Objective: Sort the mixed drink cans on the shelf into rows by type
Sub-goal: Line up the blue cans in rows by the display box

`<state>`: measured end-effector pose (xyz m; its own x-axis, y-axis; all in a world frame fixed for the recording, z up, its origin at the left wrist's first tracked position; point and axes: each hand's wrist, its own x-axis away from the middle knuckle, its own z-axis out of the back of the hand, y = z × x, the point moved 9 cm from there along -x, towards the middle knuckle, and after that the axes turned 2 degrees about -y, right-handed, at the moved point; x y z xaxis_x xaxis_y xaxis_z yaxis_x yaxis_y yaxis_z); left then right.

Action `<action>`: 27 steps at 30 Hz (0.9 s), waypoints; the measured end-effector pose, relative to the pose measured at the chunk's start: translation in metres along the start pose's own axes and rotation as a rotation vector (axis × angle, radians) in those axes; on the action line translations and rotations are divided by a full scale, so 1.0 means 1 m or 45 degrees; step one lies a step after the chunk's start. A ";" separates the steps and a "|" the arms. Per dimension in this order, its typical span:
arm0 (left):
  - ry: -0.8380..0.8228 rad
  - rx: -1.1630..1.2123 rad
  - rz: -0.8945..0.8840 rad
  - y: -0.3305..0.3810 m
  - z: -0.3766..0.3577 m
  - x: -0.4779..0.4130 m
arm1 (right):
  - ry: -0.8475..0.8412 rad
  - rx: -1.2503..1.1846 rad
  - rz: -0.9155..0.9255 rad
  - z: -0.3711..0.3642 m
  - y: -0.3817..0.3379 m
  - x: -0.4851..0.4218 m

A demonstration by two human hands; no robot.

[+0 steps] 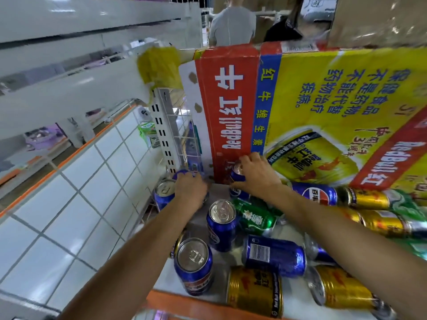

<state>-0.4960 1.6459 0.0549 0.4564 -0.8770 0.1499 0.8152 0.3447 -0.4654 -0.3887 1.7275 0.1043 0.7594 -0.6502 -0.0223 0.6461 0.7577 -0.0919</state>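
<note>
Shelf (219, 189) w/ mixed drink cans, listed L to R.
(a) Edge blue can (163, 192): upright at the shelf's left edge, toward the back.
(b) Left hand (190, 191): fingers curled over the top of a corner blue can (183, 175) at the back-left corner, gripping it.
(c) Front blue can (193, 266) & mid blue can (221, 225): both upright, the former near the front edge.
(d) Right hand (257, 177): thumb & fingers wrapped round a held blue can (238, 174), against the Red Bull carton (323, 100) along the back edge; lifted or resting, cannot tell.
(e) Green can (254, 218): on its side, centre.
(f) Lying blue can (275, 256): on its side, barcode up.
(g) Gold Red Bull can (254, 293): on its side at the front edge.
(h) Pepsi can (316, 192): on its side below the carton; more gold cans lie further right.
</note>
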 end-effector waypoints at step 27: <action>0.069 0.910 0.496 -0.068 0.005 -0.007 | -0.242 -0.167 0.042 -0.011 0.024 0.048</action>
<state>-0.5532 1.6304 0.0899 0.7513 -0.6586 0.0410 0.6403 0.7426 0.1964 -0.3379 1.7136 0.0905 0.7887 -0.5938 0.1591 0.6146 0.7566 -0.2231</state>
